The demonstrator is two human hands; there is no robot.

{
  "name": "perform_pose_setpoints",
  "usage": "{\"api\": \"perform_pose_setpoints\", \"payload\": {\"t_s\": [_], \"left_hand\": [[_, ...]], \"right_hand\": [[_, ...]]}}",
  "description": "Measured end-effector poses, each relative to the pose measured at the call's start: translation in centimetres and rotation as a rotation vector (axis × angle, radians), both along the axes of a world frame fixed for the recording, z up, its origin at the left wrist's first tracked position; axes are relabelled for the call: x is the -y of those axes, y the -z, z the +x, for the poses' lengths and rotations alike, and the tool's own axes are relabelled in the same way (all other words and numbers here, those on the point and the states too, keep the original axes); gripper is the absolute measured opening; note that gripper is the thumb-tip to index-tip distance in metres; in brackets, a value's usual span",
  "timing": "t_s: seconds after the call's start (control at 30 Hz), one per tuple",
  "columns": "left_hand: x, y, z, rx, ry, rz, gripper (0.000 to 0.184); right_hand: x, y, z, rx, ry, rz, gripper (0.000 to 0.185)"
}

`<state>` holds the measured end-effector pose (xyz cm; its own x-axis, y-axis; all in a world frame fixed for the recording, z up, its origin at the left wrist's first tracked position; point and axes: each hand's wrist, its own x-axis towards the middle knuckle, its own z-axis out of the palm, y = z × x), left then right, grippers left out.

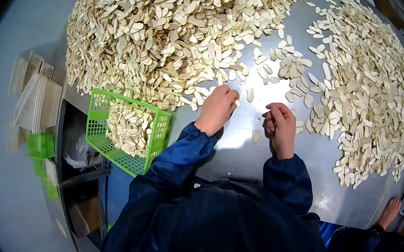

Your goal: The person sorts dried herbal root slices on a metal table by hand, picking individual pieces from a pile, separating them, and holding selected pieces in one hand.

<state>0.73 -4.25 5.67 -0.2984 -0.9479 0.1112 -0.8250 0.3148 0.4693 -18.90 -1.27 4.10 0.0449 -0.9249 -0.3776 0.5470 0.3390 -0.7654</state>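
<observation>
My left hand point(217, 110) is closed just above the metal table, beside the edge of a big heap of pale, oval dried slices point(173, 30). A dried slice point(237, 103) shows at its fingertips. To its right, my right hand point(281, 129) has its fingers curled, the index finger bent toward the left; whatever it may hold is hidden. Between the hands lie a few single slices, one loose slice point(256, 135) nearest my right hand. A green plastic basket point(160, 133), tilted at the table's left edge beside my left sleeve, contains many slices.
A second heap of slices point(370, 92) covers the right side of the metal table point(228, 162). Scattered slices point(291, 66) lie between both heaps. At left stand stacked white baskets point(39, 102) and smaller green baskets point(41, 145). Another person's hand point(390, 212) rests at the right edge.
</observation>
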Motion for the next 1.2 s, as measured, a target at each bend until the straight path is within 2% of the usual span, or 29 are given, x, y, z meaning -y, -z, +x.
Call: {"api": "perform_pose_setpoints", "payload": {"t_s": [0.1,0.17,0.2,0.23,0.27,0.3,0.33,0.4,0.47,0.53,0.67,0.8,0.87,0.9,1.0,1.07,1.13,1.2], "left_hand": [[0.4,-0.4,0.1,0.012,0.031,0.025,0.016],[0.3,-1.1,-1.0,-0.211,-0.008,0.127,0.018],[0.1,-2.0,-1.9,-0.324,-0.031,0.180,0.019],[-0.2,-3.1,-3.0,-0.470,0.033,0.149,0.020],[-0.7,-5.4,-4.0,-0.513,0.023,0.262,0.023],[-0.9,-5.9,-4.3,-0.507,0.044,0.185,0.025],[-1.1,-6.1,-4.5,-0.500,0.063,0.106,0.027],[-1.9,-5.9,-4.2,-0.341,-0.016,0.311,0.031],[-3.6,-4.1,-4.3,-0.136,-0.044,0.453,0.039],[-6.0,-1.1,-5.2,-0.046,0.018,0.280,0.038],[-6.3,-0.3,-5.5,-0.133,0.031,0.221,0.023],[-5.9,0.0,-4.3,-0.210,0.005,0.105,0.020],[-6.0,0.5,-3.9,-0.193,-0.022,0.076,0.020],[-5.9,0.4,-3.8,-0.186,-0.056,0.127,0.021],[-5.8,-1.3,-3.2,-0.421,-0.211,0.273,0.021],[-5.9,-3.0,-3.2,-0.566,-0.178,0.218,0.026],[-6.1,-5.7,-3.1,-0.738,-0.087,0.164,0.028],[-6.0,-4.6,-0.5,-0.521,-0.286,0.117,0.031]], "right_hand": [[0.1,0.1,-0.6,0.035,-0.043,0.001,0.021],[0.1,-0.3,-0.7,0.061,-0.109,0.027,0.028],[0.2,0.1,-0.9,0.107,-0.204,0.039,0.044],[0.2,0.1,-0.8,0.235,-0.218,0.066,0.049],[0.2,0.1,-0.8,0.361,-0.233,0.094,0.054],[0.4,0.3,-0.8,0.460,-0.217,0.091,0.055],[0.4,0.4,-1.0,0.440,-0.133,0.094,0.054],[0.6,0.2,-1.2,0.405,0.039,0.096,0.051],[0.5,2.0,-2.8,0.455,0.017,0.001,0.037],[0.6,1.9,-3.3,0.573,0.054,-0.010,0.029],[0.9,1.9,-3.3,0.574,0.108,-0.034,0.025],[0.6,-0.2,-1.8,0.176,0.031,0.024,0.030],[0.4,0.1,-1.4,0.185,-0.064,-0.023,0.030],[0.5,0.4,-1.2,0.162,-0.078,-0.056,0.032],[0.3,0.3,-0.2,0.058,-0.172,-0.020,0.036],[-0.3,-0.1,0.7,0.125,-0.249,0.140,0.052],[-0.8,-0.2,1.8,0.292,-0.289,0.169,0.057],[-0.6,-0.2,1.9,0.310,-0.351,0.108,0.046]]}}
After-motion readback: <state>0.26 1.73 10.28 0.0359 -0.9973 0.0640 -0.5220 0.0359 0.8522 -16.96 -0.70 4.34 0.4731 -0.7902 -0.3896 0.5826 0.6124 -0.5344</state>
